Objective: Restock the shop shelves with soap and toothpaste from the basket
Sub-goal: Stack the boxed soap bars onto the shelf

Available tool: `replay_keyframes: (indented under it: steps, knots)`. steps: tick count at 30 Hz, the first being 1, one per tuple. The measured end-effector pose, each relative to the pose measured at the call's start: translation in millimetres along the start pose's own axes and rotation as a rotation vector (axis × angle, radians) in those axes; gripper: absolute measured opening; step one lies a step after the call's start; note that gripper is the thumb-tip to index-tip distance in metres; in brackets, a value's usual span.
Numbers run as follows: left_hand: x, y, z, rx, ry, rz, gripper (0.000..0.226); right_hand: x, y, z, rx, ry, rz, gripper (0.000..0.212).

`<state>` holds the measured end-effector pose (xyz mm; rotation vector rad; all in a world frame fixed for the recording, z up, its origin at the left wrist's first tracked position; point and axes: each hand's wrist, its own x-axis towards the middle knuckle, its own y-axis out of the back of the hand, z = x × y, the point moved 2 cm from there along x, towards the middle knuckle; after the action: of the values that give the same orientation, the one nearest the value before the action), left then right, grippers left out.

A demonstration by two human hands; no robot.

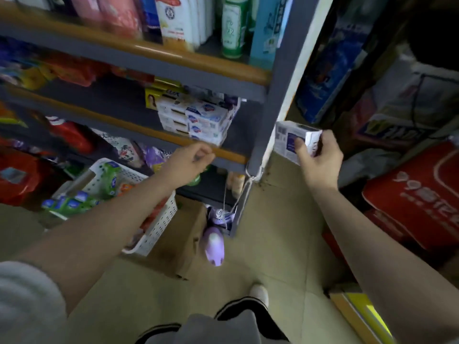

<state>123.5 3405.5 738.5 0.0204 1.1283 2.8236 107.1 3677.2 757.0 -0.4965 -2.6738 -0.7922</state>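
My right hand (316,160) grips a white and purple soap box (293,140) in the air, just right of the shelf's grey corner post (273,105). My left hand (191,160) hovers in front of the middle shelf's orange edge (173,140), fingers loosely curled, holding nothing. Stacked white and blue soap boxes (201,120) stand on that shelf just above my left hand. The white perforated basket (159,224) sits on a cardboard box (188,242) under my left forearm, with green and blue packs (74,202) inside.
Bottles and cartons (188,21) fill the top shelf. A purple bottle (213,244) lies low by the shelf's foot. Red bags (417,194) and stacked cartons (342,58) crowd the right side. My foot (259,294) stands on the tan floor.
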Motion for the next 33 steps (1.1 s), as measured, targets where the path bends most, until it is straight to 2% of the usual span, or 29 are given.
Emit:
replay_keyframes:
  steps: [3,5,8,11,13,15,19,21,25,26,28,30,32,33]
  knots:
    - [-21.6,19.9,-15.2,-0.204,0.030,-0.071,0.019,-43.8,-7.6,-35.1,-0.045,0.036,0.031,0.033]
    - [-33.1,34.0,-22.2,-0.307,0.043,-0.115,0.021,-68.5,-29.5,-64.7,-0.095,0.136,-0.060,0.033]
    - [-43.0,53.3,-29.8,-0.593,0.123,-0.173,0.027,-88.2,-72.4,-97.4,-0.146,0.197,-0.258,0.042]
    - [-40.0,70.3,-37.1,-0.806,0.167,-0.176,0.025,-92.4,-97.8,-115.7,-0.072,0.216,-0.371,0.045]
    - [-31.2,75.7,-42.4,-0.843,0.124,-0.140,0.015,-87.6,-108.8,-116.8,-0.015,0.210,-0.424,0.045]
    - [-19.6,77.0,-48.3,-0.794,0.080,-0.077,0.007,-79.7,-120.5,-114.9,0.032,0.137,-0.497,0.048]
    - [11.1,76.0,-53.7,-0.673,0.059,0.024,0.014,-52.6,-141.3,-106.2,0.068,0.009,-0.634,0.059]
    - [33.8,75.7,-47.9,-0.617,0.023,0.057,0.024,-33.4,-151.8,-97.3,0.063,-0.028,-0.651,0.061]
    - [80.4,76.0,-44.1,-0.465,-0.062,0.092,0.032,10.0,-171.1,-82.8,0.050,-0.053,-0.540,0.055]
    - [91.0,77.3,-48.1,-0.366,-0.118,0.122,0.033,21.4,-175.3,-80.2,0.056,-0.090,-0.474,0.051]
    - [107.8,79.4,-60.0,-0.001,-0.272,0.191,0.038,44.3,-186.3,-72.9,0.126,-0.214,-0.353,0.046]
    - [120.9,77.0,-74.4,0.330,-0.407,0.194,0.044,61.8,-197.7,-64.6,0.089,-0.287,-0.277,0.056]
    - [129.7,71.6,-88.6,0.453,-0.539,0.154,0.047,74.4,-208.2,-56.0,-0.094,-0.318,-0.241,0.071]
    - [133.8,69.1,-95.9,0.479,-0.605,0.147,0.046,77.1,-211.1,-56.2,-0.155,-0.328,-0.226,0.069]
